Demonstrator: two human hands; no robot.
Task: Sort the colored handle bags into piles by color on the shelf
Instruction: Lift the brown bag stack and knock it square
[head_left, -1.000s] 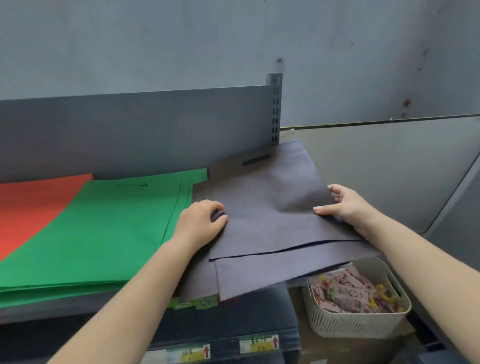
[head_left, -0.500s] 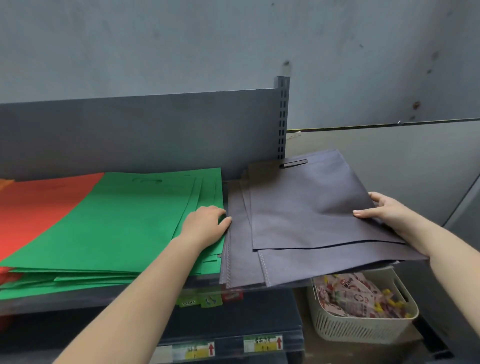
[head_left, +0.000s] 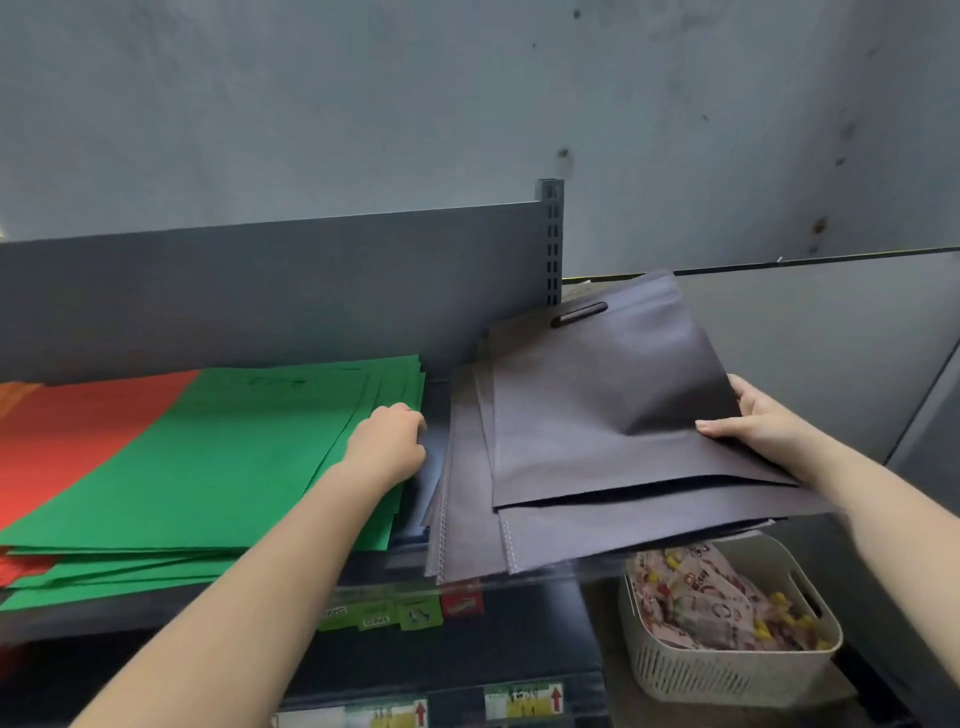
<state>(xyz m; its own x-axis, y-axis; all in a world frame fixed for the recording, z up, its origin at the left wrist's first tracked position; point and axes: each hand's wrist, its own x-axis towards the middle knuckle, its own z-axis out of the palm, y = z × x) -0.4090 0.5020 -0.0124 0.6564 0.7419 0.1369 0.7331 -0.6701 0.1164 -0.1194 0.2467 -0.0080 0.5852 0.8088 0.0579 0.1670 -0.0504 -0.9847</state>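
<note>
Uppermost, dark grey bag (head_left: 597, 410), flat, slot handle rearward, askew atop its pile

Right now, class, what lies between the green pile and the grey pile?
In the head view, the left hand sits there, over dark shelf.

Both bare forearms are being extended forward and upward from the lower edge of the view. The left hand (head_left: 387, 444) is being held knuckles up, its fingers curled downward so that the fingertips are being hidden; whether anything is being pinched beneath them cannot be told. The left forearm is being angled from lower left toward centre. The right hand (head_left: 753, 423) is being held at the right, thumb lying on top and pointing left, the remaining fingers being tucked out of sight below in a pinching pose. The right forearm is being angled in from the lower right corner.
</note>
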